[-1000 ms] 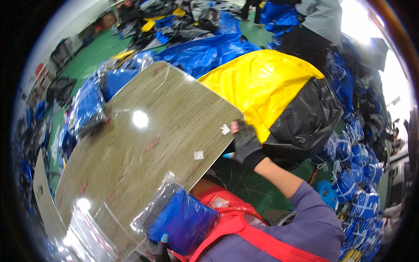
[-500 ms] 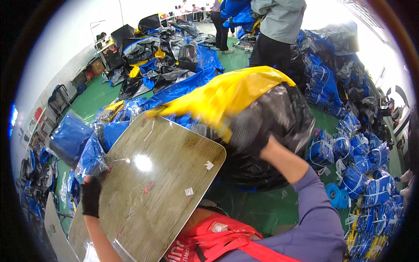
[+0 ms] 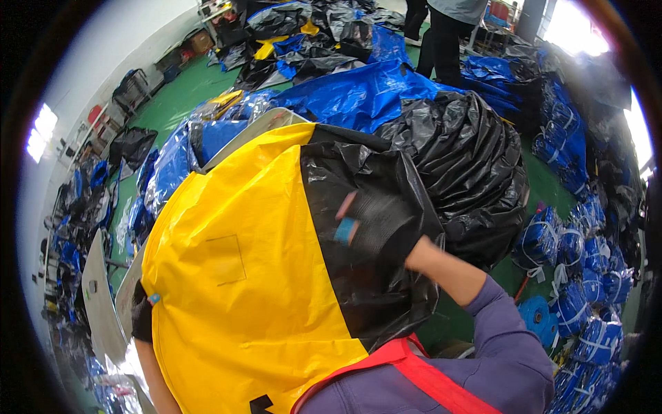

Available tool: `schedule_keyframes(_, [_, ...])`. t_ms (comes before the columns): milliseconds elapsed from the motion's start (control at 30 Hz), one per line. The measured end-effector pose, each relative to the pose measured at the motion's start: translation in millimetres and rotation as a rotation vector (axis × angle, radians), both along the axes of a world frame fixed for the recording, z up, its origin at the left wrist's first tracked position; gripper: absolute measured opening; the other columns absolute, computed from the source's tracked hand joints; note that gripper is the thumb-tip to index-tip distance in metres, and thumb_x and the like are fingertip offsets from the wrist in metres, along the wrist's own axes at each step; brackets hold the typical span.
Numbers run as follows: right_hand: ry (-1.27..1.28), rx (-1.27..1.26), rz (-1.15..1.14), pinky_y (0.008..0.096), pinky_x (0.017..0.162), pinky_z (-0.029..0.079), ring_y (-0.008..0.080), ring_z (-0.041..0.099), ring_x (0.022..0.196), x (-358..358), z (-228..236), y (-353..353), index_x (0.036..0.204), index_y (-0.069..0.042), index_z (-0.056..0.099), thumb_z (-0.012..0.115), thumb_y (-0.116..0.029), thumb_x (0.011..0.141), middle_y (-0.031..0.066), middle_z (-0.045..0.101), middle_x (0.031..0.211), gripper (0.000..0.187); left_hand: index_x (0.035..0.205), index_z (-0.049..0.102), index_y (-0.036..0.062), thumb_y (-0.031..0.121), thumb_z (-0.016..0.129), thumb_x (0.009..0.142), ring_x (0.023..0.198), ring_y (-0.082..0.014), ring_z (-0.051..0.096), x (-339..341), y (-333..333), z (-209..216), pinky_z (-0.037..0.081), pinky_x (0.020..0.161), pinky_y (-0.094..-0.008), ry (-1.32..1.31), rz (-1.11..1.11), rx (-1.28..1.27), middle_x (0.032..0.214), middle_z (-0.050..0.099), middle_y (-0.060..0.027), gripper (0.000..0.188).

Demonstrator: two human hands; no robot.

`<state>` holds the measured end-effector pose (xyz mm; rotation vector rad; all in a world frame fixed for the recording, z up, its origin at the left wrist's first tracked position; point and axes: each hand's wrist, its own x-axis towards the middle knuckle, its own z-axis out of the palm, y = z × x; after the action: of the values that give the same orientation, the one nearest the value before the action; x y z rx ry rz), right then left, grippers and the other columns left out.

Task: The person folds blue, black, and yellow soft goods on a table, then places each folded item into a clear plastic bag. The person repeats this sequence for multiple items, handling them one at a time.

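A large yellow and black plastic sheet (image 3: pixel 234 297) is spread in front of me over a wood-patterned tabletop (image 3: pixel 265 124), whose far rim still shows. My left hand (image 3: pixel 143 314), in a black fingerless glove, is at the sheet's left edge. Its thumb, with blue tape, presses on the yellow part; the other fingers are mostly hidden, apparently closed around the edge. Over the black part lies my right hand (image 3: pixel 379 224), gloved and blurred by motion. Its fingers, one with blue tape, look stretched out on the sheet.
A heap of black sheeting (image 3: pixel 462 165) sits just beyond my right hand, with blue sheeting (image 3: pixel 365 93) behind it. Tied blue bundles (image 3: pixel 569 297) and blue twine spools (image 3: pixel 538 317) line the right. Someone in black trousers (image 3: pixel 441 45) stands at the back.
The yellow and black sheet has come from the heap on the right onto the tabletop, covering most of it. My right hand now rests over the black part. The view has shifted.
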<state>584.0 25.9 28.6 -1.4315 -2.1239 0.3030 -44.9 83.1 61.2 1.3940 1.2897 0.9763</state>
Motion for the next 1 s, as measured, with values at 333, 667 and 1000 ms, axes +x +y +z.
schedule_keyframes(333, [-0.137, 0.099, -0.505, 0.0453, 0.073, 0.051, 0.0399, 0.064, 0.087, 49, -37, 117, 0.11, -0.008, 0.065, 0.055, -0.027, 0.09, 0.0202, 0.067, 0.095, 0.029, 0.122, 0.057, -0.0035, 0.034, 0.06, 0.094, 0.101, -0.0209, 0.057, -58, -60, -67, 0.043, 0.092, -0.0315, 0.52, 0.573, 0.313, 0.113, 0.064, -0.0106, 0.047])
schedule_keyframes(667, [-0.248, -0.128, 0.235, 0.0407, 0.104, 0.039, 0.0411, 0.048, 0.125, 35, 24, 189, 0.148, -0.006, 0.025, 0.071, -0.03, 0.073, 0.0305, 0.044, 0.138, 0.091, 0.149, 0.02, -0.0005, 0.031, 0.064, 0.084, 0.141, -0.0426, 0.022, 1, -98, -107, 0.019, 0.117, -0.046, 1.366, 0.774, 0.502, 0.152, 0.024, -0.0281, 0.084])
schedule_keyframes(1000, [-0.581, -0.309, 0.296, 0.0438, 0.088, 0.049, 0.036, 0.063, 0.103, -174, 31, 282, 0.114, -0.003, 0.061, 0.057, -0.046, 0.087, 0.0239, 0.065, 0.108, 0.052, 0.147, 0.032, 0.0128, 0.063, 0.053, 0.081, 0.137, -0.0467, 0.025, 419, -28, -91, 0.006, 0.108, -0.0673, 0.431, -0.457, 0.699, 0.15, 0.028, -0.0232, 0.086])
